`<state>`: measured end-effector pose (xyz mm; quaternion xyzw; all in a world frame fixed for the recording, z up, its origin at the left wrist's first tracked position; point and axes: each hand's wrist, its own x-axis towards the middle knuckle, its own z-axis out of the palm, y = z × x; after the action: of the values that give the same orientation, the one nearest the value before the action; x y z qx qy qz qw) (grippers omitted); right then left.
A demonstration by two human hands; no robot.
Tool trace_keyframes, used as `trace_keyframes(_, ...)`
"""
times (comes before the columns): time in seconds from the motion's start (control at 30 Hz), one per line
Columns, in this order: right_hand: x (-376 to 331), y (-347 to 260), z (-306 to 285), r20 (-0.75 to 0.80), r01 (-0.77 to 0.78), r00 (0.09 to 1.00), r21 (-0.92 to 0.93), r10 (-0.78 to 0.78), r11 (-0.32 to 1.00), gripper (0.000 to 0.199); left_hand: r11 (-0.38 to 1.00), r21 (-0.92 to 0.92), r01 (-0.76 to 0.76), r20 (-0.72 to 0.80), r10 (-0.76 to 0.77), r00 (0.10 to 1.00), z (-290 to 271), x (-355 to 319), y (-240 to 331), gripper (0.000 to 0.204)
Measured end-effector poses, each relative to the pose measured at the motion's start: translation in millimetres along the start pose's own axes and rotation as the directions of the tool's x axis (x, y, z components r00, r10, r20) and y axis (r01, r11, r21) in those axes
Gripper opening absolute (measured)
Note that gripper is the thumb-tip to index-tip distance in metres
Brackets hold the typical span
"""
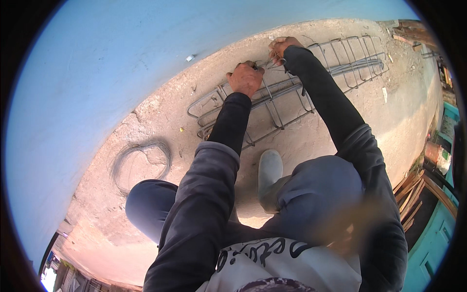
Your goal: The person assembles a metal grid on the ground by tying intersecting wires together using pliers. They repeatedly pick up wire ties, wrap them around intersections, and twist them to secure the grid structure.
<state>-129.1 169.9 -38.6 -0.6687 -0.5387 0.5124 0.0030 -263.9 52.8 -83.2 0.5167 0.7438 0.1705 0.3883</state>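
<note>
Tying wire on the grey steel rebar cage (292, 87).
Your left hand (245, 78) and right hand (281, 47) keep fingers clamped on thin wire (266, 62), pulled taut at twelve o'clock.

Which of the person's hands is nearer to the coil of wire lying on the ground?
Left. The left hand grips the steel bar cage, above and right of the wire coil; the right hand is farther right.
</note>
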Motion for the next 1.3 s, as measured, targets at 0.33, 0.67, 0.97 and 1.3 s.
trace_keyframes(0.33,-70.9,113.3,-32.9,-0.417,-0.188,0.909,-0.391,0.009,0.901,0.082,0.96,-0.277,-0.041,0.254,0.114,0.961,-10.1,35.6,-19.0,0.054)
trace_keyframes(0.67,-73.4,81.1,-31.1,-0.464,-0.297,0.886,-0.598,-0.019,0.745,0.079,0.929,-0.305,-0.21,0.329,0.31,0.892,-18.9,43.7,-52.8,0.054)
trace_keyframes(0.97,-20.6,152.5,-77.8,-0.254,-0.249,0.954,-0.385,0.157,0.889,0.078,0.896,-0.433,-0.097,0.328,0.257,0.909,-5.6,38.4,-41.1,0.049)
trace_keyframes(1.3,-86.9,176.0,-75.4,-0.307,0.093,0.943,-0.136,-0.131,0.986,0.061,0.896,-0.424,-0.13,0.311,0.279,0.909,-11.7,35.4,-39.0,0.048)
